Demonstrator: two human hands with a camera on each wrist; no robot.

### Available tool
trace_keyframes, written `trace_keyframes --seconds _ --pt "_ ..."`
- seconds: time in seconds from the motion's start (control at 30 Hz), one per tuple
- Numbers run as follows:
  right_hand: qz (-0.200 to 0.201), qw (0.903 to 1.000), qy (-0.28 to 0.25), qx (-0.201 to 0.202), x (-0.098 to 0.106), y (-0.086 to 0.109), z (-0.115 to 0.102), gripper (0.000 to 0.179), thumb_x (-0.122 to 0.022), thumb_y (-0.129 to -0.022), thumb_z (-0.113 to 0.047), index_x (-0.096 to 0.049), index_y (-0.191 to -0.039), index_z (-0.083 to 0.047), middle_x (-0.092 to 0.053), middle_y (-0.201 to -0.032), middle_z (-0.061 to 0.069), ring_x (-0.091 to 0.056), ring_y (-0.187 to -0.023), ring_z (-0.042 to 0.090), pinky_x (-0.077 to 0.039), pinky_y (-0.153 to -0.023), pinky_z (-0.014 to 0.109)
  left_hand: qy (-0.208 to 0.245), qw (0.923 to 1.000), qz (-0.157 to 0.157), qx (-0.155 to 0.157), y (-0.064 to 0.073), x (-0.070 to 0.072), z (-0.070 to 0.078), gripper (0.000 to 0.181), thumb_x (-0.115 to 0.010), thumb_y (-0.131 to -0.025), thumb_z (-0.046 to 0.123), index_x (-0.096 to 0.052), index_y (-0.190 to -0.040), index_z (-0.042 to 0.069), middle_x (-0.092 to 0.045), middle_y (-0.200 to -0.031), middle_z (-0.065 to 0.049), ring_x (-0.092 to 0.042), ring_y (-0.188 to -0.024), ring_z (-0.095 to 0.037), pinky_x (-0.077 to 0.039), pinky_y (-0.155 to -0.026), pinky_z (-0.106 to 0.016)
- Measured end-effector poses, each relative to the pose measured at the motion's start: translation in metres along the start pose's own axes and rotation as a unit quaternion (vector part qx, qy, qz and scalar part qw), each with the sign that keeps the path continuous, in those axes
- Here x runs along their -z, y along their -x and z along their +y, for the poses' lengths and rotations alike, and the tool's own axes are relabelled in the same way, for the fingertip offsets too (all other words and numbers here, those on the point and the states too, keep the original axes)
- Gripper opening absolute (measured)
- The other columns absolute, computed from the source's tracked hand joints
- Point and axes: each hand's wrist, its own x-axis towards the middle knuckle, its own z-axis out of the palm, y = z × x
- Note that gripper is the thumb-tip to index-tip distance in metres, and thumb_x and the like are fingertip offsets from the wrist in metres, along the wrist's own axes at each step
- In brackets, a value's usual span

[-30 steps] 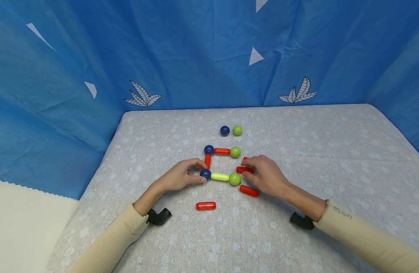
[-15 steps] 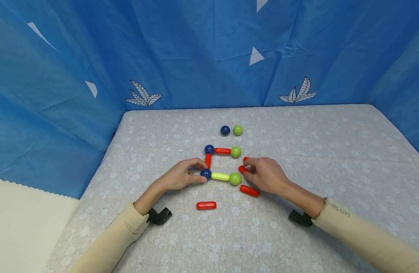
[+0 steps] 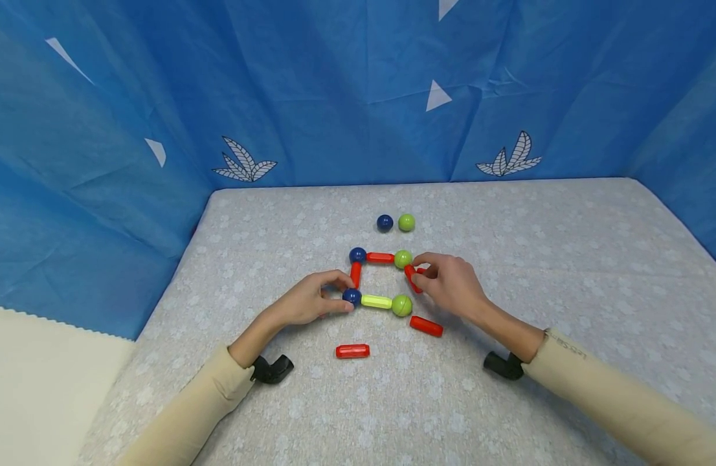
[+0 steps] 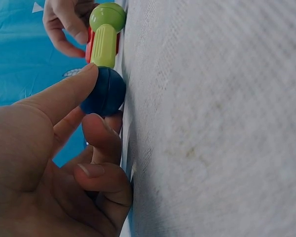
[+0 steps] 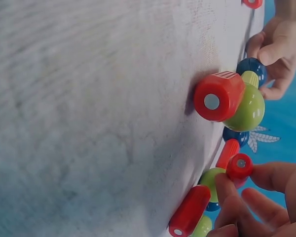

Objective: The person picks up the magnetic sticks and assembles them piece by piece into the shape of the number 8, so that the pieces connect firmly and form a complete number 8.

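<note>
My left hand [image 3: 305, 299] pinches a dark blue ball [image 3: 351, 297] at the near left corner of a shape made of magnetic rods and balls. From that ball a yellow-green rod [image 3: 376, 301] runs right to a green ball [image 3: 401, 305], and a red rod [image 3: 355, 275] runs back to another blue ball [image 3: 357, 255]. Along the far side, a second red rod [image 3: 380, 257] joins a green ball [image 3: 402, 259]. Between thumb and fingers, my right hand [image 3: 451, 283] holds a slanted red rod [image 3: 411, 279], its far end right at the far green ball.
Loose red rods lie nearby: one at the right [image 3: 426, 326], one in front [image 3: 353, 351], and one partly hidden behind the right fingers. A blue ball [image 3: 384, 223] and a green ball [image 3: 406, 222] sit farther back. A blue curtain [image 3: 358, 97] hangs behind the table.
The red rod in my right hand has turned from lying crosswise to pointing away, and moved back to the far green ball. My left hand stays on the blue ball.
</note>
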Motion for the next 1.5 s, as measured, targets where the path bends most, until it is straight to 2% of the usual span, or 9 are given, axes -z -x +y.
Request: trace_keyframes --seconds 0.4,0.73,0.93,1.2,1.5 --pt "0.003 0.9995 -0.02 -0.026 -0.004 -0.005 0.0 0.029 -0.069 -0.091 -0.016 -0.069 -0.119 -0.007 -0.068 -0.078 0.003 -0.054 -0.059 0.017 -0.045 -0.053 0.032 0.004 1.0 0.001 -0.004 0.001 0.0 0.002 0.033 -0.077 -0.088 0.027 -0.065 -0.118 0.016 -0.061 -0.114 -0.006 -0.055 -0.062 -0.017 -0.049 -0.057 -0.032" --pt "0.005 0.9992 -0.039 -0.01 -0.007 -0.004 0.002 0.026 -0.065 -0.091 -0.011 -0.069 -0.116 -0.006 -0.067 -0.076 0.003 -0.052 -0.057 0.017 -0.043 -0.053 0.032 0.005 1.0 -0.001 0.0 0.001 0.0 0.0 0.033 -0.077 -0.088 0.026 -0.065 -0.118 0.018 -0.06 -0.115 -0.006 -0.056 -0.06 -0.017 -0.05 -0.058 -0.033" --pt "-0.025 0.9995 -0.02 0.0 -0.008 -0.004 0.002 0.028 -0.066 -0.091 -0.013 -0.069 -0.119 -0.009 -0.065 -0.077 0.001 -0.053 -0.062 0.017 -0.043 -0.058 0.032 0.006 1.0 0.0 -0.002 0.001 0.0 0.0 0.033 -0.077 -0.088 0.027 -0.065 -0.118 0.018 -0.06 -0.116 -0.007 -0.055 -0.059 -0.016 -0.05 -0.057 -0.033" --pt "-0.11 0.9935 -0.01 0.027 -0.007 -0.008 -0.001 0.032 -0.066 -0.094 -0.016 -0.069 -0.124 -0.008 -0.062 -0.082 -0.001 -0.052 -0.07 0.016 -0.042 -0.06 0.031 0.006 1.0 0.001 0.0 0.002 0.0 0.0 0.033 -0.077 -0.088 0.027 -0.065 -0.118 0.018 -0.06 -0.116 -0.006 -0.054 -0.059 -0.016 -0.05 -0.057 -0.034" --pt "-0.119 0.9927 -0.022 0.006 -0.006 -0.012 -0.003 0.031 -0.059 -0.094 -0.014 -0.069 -0.122 -0.005 -0.067 -0.093 0.003 -0.054 -0.07 0.016 -0.041 -0.059 0.031 0.006 1.0 0.001 -0.002 0.002 0.0 0.001 0.033 -0.077 -0.088 0.027 -0.065 -0.118 0.017 -0.06 -0.116 -0.007 -0.054 -0.06 -0.017 -0.049 -0.057 -0.033"
